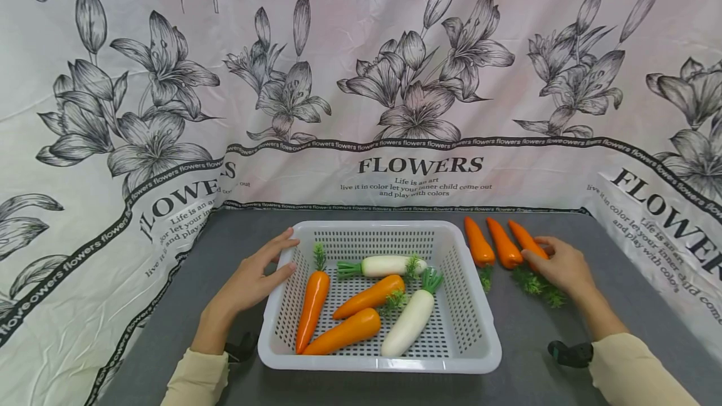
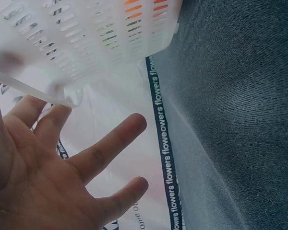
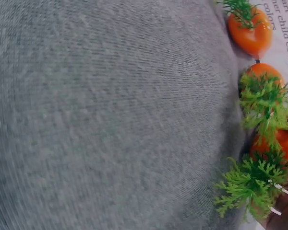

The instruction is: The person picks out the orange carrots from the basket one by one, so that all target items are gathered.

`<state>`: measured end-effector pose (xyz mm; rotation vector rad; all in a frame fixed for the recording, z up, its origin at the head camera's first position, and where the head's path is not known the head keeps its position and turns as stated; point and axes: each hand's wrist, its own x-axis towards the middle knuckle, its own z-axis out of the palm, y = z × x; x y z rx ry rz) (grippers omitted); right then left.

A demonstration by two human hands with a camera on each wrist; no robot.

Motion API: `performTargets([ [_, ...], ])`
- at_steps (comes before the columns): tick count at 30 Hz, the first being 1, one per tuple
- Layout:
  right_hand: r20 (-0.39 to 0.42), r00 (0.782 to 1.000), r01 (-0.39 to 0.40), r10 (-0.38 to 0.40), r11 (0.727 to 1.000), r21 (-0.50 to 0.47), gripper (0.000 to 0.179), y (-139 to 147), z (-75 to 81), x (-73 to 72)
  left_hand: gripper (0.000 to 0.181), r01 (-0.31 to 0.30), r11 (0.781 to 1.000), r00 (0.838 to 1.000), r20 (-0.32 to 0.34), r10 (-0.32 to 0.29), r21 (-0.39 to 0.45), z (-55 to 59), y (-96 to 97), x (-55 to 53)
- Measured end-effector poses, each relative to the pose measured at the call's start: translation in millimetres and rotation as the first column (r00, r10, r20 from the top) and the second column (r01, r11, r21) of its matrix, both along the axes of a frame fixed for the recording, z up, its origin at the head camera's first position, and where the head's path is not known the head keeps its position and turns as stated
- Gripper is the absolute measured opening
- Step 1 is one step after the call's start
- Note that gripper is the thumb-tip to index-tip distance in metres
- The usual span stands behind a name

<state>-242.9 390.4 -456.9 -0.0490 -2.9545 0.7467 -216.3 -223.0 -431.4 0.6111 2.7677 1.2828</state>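
Note:
My left hand (image 1: 251, 277) rests at the left rim of a white perforated plastic basket (image 1: 379, 364), fingers extended. In the left wrist view some fingertips overlap the basket rim while the other fingers of the left hand (image 2: 62, 167) spread outside it. Right of the basket, my right hand (image 1: 564, 268) holds the rightmost carrot (image 1: 526, 238) between thumb and fingers, near its leafy end. Its green leaves (image 3: 252, 184) hang beside the hand in the right wrist view. Two more carrots, a middle one (image 1: 504, 244) and a left one (image 1: 478, 244), lie alongside.
Inside the basket lie an upright-pointing carrot (image 1: 313, 312), two slanted carrots, a white radish (image 1: 386, 265) across the back and another white radish (image 1: 410, 324) at front right. A grey cloth (image 1: 536, 387) covers the table. A flower-printed curtain (image 1: 417, 174) hangs behind.

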Motion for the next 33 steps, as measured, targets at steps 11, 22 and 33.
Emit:
performTargets([
  [11, 0.015, 0.999, 0.032, -0.031, 0.999, -0.026, 0.075, -18, -5.6, -4.6, 0.056, -0.008, 1.000, 1.000, 0.001, 0.008, 0.002, -0.7, 0.1, -0.4],
  [22, 0.034, 0.999, 0.023, -0.023, 0.999, -0.022, 0.077, -22, -2.9, -6.1, 0.056, -0.007, 1.000, 1.000, 0.007, 0.007, 0.012, 0.3, 0.7, 0.6],
  [33, 0.020, 1.000, 0.022, -0.022, 0.999, -0.037, 0.079, -18, 4.5, -4.4, 0.056, -0.008, 1.000, 1.000, 0.002, 0.008, 0.003, 0.4, 0.8, 0.7],
])
